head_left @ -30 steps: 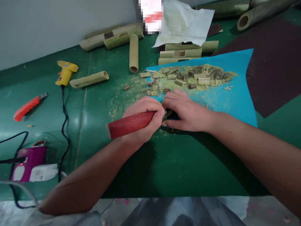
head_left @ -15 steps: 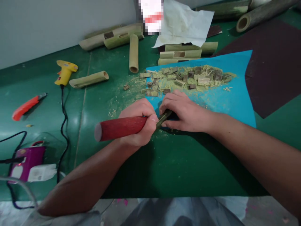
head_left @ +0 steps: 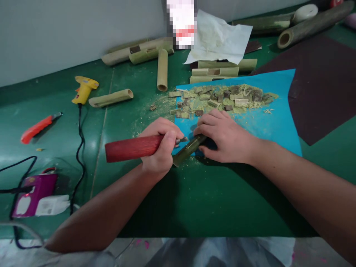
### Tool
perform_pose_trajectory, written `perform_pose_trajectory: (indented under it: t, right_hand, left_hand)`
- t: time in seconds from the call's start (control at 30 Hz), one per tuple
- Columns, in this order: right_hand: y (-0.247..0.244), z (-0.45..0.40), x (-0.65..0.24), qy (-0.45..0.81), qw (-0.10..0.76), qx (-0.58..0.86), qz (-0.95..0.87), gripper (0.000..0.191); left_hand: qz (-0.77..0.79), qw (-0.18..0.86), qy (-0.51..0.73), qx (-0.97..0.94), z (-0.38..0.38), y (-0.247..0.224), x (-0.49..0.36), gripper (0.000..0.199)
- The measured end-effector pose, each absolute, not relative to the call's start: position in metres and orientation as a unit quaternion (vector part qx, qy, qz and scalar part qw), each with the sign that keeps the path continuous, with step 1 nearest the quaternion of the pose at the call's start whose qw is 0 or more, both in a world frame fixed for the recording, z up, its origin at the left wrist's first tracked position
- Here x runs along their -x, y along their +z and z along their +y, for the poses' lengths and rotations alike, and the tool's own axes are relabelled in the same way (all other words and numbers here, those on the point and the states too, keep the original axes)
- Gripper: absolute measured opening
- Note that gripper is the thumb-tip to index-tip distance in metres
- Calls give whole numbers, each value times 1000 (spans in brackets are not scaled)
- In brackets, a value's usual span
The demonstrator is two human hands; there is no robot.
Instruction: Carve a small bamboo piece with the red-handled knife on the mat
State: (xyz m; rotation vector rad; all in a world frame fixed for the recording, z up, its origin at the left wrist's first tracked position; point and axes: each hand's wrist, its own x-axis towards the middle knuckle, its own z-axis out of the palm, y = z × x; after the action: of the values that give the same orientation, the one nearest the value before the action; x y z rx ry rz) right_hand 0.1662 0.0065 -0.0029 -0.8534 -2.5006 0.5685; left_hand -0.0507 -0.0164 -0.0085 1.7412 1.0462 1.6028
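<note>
Since earlier frame, left hand point(head_left: 160, 148) shifts leftward, baring small metal tip point(head_left: 182, 140) and near end of slim dark-green bamboo piece point(head_left: 189, 150). I see left fingers wrapped round thick red wooden tool handle point(head_left: 133, 149); right hand point(head_left: 222, 136) curls fingers over bamboo's far end, by blue sheet point(head_left: 269, 128) on green worktop point(head_left: 211, 202). I judge step as carving; next stroke calls for steady right hold, fingers clear of tip.

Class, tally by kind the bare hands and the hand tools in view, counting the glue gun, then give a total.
Hands: 2, left hand and right hand
Red-handled tool: 1
Yellow glue gun: 1
Orange cutter: 1
Total: 5
</note>
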Motion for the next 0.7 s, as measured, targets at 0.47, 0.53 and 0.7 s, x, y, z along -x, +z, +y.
perform_pose_trajectory:
  t: [0.47, 0.53, 0.7]
  right_hand:
    - [-2, 0, -157, 172, 199, 407, -875, 20]
    - [0, -2, -158, 162, 194, 414, -875, 21]
    - [4, -4, -161, 148, 204, 408, -878, 16]
  left_hand:
    - [380, 229, 547, -710, -7, 1, 42, 26]
    - [386, 222, 525, -725, -10, -1, 41, 22]
    - [391, 219, 491, -747, -17, 4, 40, 15]
